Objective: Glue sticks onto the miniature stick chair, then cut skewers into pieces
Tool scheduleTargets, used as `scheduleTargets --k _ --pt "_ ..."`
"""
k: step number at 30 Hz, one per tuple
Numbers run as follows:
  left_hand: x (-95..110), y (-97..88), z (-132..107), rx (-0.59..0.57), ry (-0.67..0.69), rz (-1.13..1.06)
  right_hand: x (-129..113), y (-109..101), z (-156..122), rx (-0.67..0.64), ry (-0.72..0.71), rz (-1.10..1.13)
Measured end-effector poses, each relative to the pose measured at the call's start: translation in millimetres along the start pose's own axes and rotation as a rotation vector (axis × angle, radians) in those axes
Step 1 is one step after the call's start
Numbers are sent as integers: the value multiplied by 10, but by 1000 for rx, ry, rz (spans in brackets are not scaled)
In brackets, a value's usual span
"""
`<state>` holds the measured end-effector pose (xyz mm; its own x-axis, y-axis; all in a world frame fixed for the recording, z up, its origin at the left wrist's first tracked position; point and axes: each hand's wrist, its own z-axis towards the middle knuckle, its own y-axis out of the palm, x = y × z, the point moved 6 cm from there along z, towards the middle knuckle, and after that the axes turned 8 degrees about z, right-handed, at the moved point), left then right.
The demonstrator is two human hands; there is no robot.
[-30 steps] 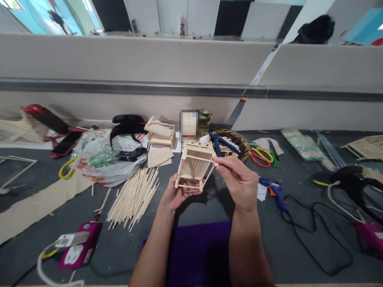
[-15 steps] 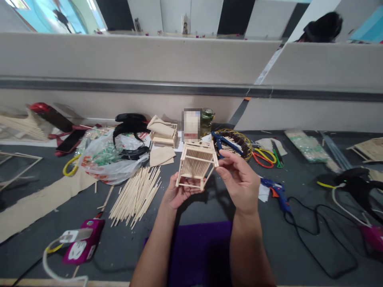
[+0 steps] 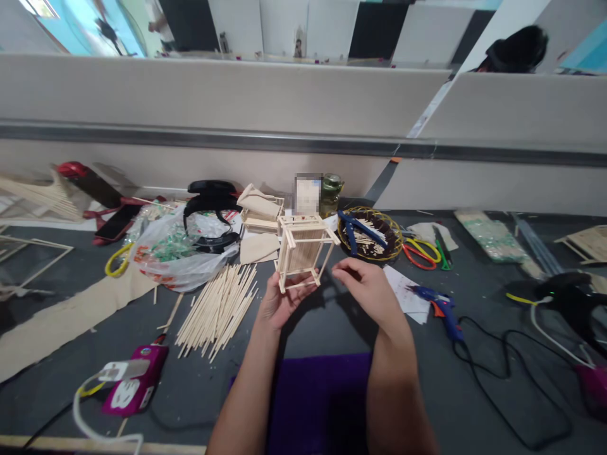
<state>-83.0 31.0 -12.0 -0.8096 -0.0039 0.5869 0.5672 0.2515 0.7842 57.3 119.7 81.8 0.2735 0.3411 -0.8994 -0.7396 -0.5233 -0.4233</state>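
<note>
My left hand (image 3: 279, 306) grips from below a miniature chair (image 3: 303, 253) built of thin wooden sticks, its legs toward me. The chair is tilted, and its slatted panel shows between the legs. Just right of it, apart from the chair, is my right hand (image 3: 367, 284), its thumb and fingertips pinched together. Whatever lies between those fingertips, if anything, is too small to make out. A pile of loose wooden sticks (image 3: 218, 309) lies left of my left hand. To the right of my right hand, a blue glue gun (image 3: 436, 303) rests partly on white paper (image 3: 403, 294).
Behind the chair stand another stick model (image 3: 260, 212) and a green glass jar (image 3: 332, 193). A wicker basket (image 3: 396, 237) holds blue pliers and stick pieces. Scissors (image 3: 422, 251), a plastic bag (image 3: 165, 259) and a magenta power bank (image 3: 137, 379) lie around. A cable (image 3: 507, 379) loops at right.
My right hand has let go of the chair's leg and moved down and away, its fingers now pinched. In my left hand the chair has turned and risen slightly.
</note>
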Motion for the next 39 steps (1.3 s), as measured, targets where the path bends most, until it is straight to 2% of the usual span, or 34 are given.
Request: scheduleTargets --k 3,5,9,12,19,31,35,39 --pt "-2 -26 5 15 3 12 5 108 27 -79 -28 -30" --pt "-8 -39 9 22 0 12 3 137 37 -71 -31 -1" --pt "-26 -59 20 44 -4 -10 16 44 35 105 26 117" --pt "-36 -71 28 69 0 -20 13 -29 26 196 36 111" --pt "1 -73 38 141 56 -12 57 70 68 62 57 -30" --pt "9 -73 59 216 99 8 118 69 79 75 104 -43" --pt "2 -81 64 223 81 19 122 36 84 137 96 -29" --pt "-15 -85 58 199 52 49 135 -46 69 297 59 65"
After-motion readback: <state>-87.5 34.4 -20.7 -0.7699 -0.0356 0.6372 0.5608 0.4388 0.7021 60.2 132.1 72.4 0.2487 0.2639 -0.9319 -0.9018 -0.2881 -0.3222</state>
